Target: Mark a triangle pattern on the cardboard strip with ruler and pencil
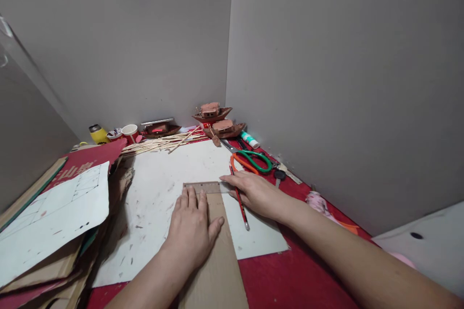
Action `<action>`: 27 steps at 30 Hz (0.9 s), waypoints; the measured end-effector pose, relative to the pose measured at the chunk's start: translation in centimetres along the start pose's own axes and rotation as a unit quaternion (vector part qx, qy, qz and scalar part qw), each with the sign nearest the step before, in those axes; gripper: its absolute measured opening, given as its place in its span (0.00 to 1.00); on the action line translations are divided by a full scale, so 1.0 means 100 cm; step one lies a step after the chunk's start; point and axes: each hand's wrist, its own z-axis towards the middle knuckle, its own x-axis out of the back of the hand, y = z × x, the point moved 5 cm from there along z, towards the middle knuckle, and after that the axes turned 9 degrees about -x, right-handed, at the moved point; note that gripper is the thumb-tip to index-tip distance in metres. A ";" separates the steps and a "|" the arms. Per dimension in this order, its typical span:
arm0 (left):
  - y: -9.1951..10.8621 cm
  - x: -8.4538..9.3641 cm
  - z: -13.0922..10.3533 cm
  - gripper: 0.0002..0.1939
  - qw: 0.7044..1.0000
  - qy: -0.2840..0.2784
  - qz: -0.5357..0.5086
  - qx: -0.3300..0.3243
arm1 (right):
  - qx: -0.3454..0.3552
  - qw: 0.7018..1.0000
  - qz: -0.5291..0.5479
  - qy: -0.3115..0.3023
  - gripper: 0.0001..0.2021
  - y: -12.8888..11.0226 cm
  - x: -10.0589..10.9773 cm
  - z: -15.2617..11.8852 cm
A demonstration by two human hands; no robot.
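A long strip of brown cardboard [217, 270] lies over a white sheet [152, 174]. Across its far end rests a clear ruler [212, 187]. My left hand [192, 227] lies flat on the cardboard, fingers apart, fingertips on the ruler's near edge. At the ruler's right end, my right hand [255, 195] has its fingers closed around a red pencil [241, 205], whose silvery end points toward me; its fingertips touch or nearly touch the ruler.
Green-and-orange scissors [257, 160], a glue stick [250, 140] and model boats [224, 128] stand behind. Thin wooden sticks [163, 144], paper cups [130, 131] and a yellow bottle [98, 134] line the back left. Stacked cardboard with a drawn sheet [61, 212] is at left.
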 end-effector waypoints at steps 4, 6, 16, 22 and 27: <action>0.000 -0.002 0.000 0.36 0.999 0.010 -0.025 -0.024 | 0.004 1.000 0.002 0.000 0.19 -0.001 0.000 0.000; 0.000 -0.002 0.000 0.36 0.999 0.013 -0.026 -0.026 | -0.001 1.000 0.001 -0.005 0.19 -0.001 0.000 0.000; 0.000 0.000 0.003 0.37 0.999 0.005 -0.016 -0.027 | 0.001 1.000 -0.029 -0.001 0.20 0.000 -0.001 0.001; 0.001 0.000 0.003 0.37 0.999 0.010 -0.014 -0.035 | 0.004 1.000 -0.017 0.003 0.19 0.000 -0.001 0.000; 0.000 -0.001 0.002 0.37 0.999 0.010 -0.023 -0.033 | -0.003 1.000 -0.007 -0.003 0.19 0.001 -0.001 0.001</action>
